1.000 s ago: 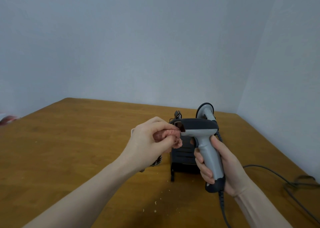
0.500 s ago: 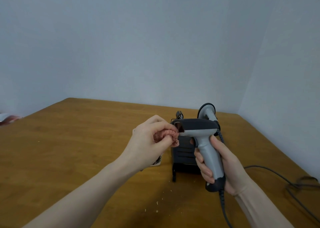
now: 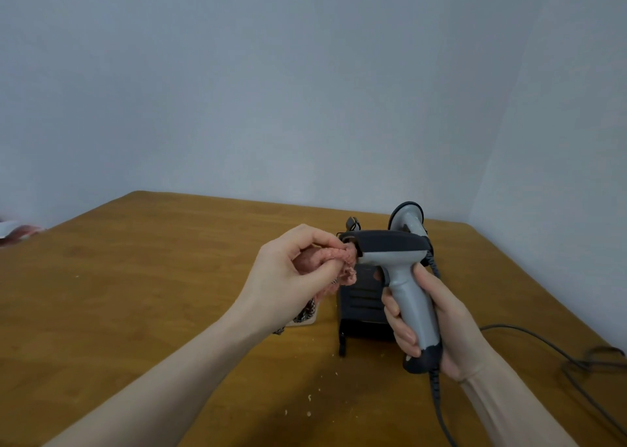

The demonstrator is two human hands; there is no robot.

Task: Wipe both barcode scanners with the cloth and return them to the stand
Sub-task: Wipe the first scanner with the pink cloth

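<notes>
My right hand (image 3: 437,321) grips the grey handle of a grey and black barcode scanner (image 3: 397,253), held upright above the table with its nose pointing left. My left hand (image 3: 291,273) pinches a bunched pink cloth (image 3: 339,260) and presses it against the scanner's front window. Behind it stands the black stand (image 3: 359,307), with the second grey scanner (image 3: 409,217) sitting at its far right side, mostly hidden by the held one.
The wooden table (image 3: 152,277) runs to blue-grey walls at back and right. The scanner's cable (image 3: 543,345) loops over the table at the right. Crumbs (image 3: 308,395) lie near the front. A patterned item (image 3: 305,314) sits under my left wrist.
The cloth in my left hand has shifted slightly up against the scanner's nose. The scanner and my right hand stay nearly in place.
</notes>
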